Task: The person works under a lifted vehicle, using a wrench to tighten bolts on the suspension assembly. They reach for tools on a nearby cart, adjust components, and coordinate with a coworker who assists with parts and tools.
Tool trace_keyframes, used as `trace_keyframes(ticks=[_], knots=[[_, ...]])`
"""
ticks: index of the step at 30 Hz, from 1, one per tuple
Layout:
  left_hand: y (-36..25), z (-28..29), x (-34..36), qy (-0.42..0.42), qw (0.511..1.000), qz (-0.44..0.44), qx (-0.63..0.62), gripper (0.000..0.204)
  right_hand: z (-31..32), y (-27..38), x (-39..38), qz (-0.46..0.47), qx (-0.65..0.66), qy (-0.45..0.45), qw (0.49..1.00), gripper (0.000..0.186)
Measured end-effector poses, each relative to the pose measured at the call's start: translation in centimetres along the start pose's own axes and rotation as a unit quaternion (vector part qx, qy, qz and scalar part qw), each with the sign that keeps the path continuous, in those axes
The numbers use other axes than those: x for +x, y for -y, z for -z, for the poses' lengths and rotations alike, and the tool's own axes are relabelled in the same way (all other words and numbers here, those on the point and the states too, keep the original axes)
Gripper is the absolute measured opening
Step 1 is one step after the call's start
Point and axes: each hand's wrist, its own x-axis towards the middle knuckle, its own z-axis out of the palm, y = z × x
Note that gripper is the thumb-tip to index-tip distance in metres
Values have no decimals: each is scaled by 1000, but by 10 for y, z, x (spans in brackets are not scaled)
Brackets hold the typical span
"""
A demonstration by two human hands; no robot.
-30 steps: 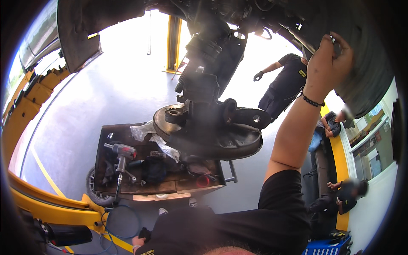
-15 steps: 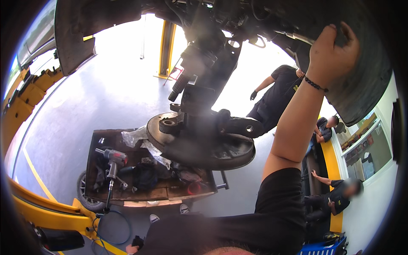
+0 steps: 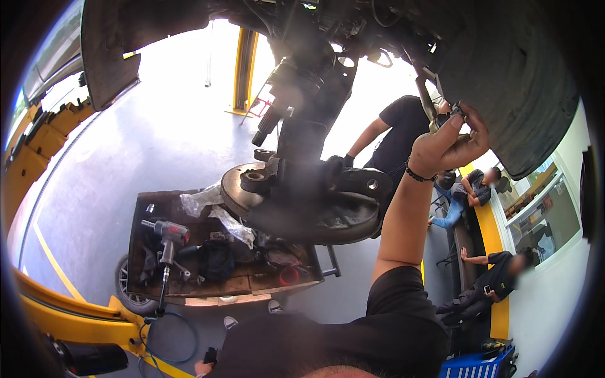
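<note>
My right hand [image 3: 463, 132] is raised at the right, its fingers curled round a small dark metal fitting [image 3: 450, 110] at the lower end of a hanging rod [image 3: 423, 91], beside the black wheel-arch liner [image 3: 517, 88]. Left of it hang the suspension strut assembly [image 3: 296, 138] and a worn brake disc with its shield [image 3: 315, 220]. My left hand [image 3: 205, 366] shows partly at the lower edge, closed on a small black object that I cannot make out.
A cart [image 3: 296, 255] below holds an impact wrench [image 3: 169, 234], plastic wrap and parts. A yellow lift arm [image 3: 63, 299], hose [image 3: 170, 359] and blue basket [image 3: 466, 365] lie low. A person [image 3: 397, 132] stands behind the suspension; other people [image 3: 498, 283] are by the right wall.
My right hand has come down and leftward from high on the liner to the fitting on the rod. The person behind has shifted, and more of the people at the right shows.
</note>
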Motion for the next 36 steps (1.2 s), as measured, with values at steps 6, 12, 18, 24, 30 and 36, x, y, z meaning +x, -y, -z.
trace_keyframes(ticks=[6, 12, 18, 24, 30, 36], knots=[[7, 2, 2, -6, 1000, 6, -7, 38, -20, -22, 35, 81, -130, 1, 988, 25], [3, 20, -2, -25, 999, 27, -20, 39, -69, -47, 120, -91, -109, 72, 987, 43], [-29, 11, -11, -49, 998, -36, -34, 33, -57, -35, 95, -128, -28, 84, 988, 47], [-46, 15, -24, -92, 992, -90, -8, 34, 13, 24, 64, -49, 98, 52, 993, 51], [-125, 71, -45, -191, 937, -245, -159, 26, 99, 183, -9, -188, 497, 212, 820, 41], [-272, 160, -139, -176, 740, -530, -375, 28, 92, 303, -113, -572, 502, 609, 225, 51]])
